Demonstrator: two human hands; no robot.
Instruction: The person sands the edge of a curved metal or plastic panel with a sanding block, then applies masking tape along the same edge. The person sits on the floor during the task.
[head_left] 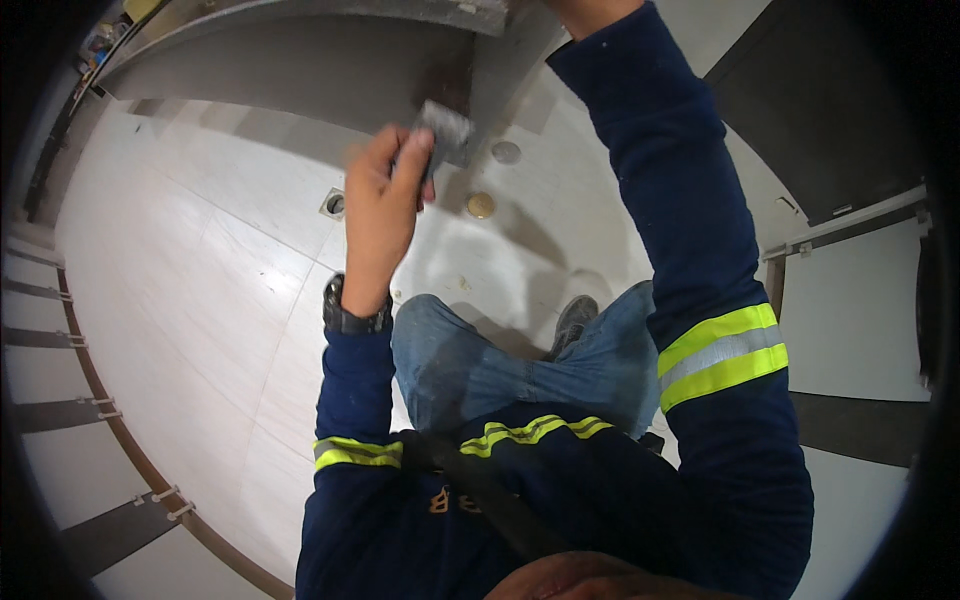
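Note:
My left hand (383, 190) is closed around a small flat grey piece with a whitish smeared face (445, 127), perhaps a scraper blade; its exact kind is unclear. The fingers are slightly blurred. This piece is up against or just in front of the lower corner of a dark grey panel (290, 75), where a darker patch shows. My right arm reaches up past the panel's right end. Only the wrist and lower part of my right hand (592, 14) show at the top edge, so its fingers are hidden.
A round gold-coloured disc (481, 205) and a grey disc (506, 152) lie on the pale tiled floor (190, 260). Left of them is a square floor drain (334, 204). White-and-grey cabinet fronts with handles (120, 410) line the left; more white fronts (850, 320) stand at right.

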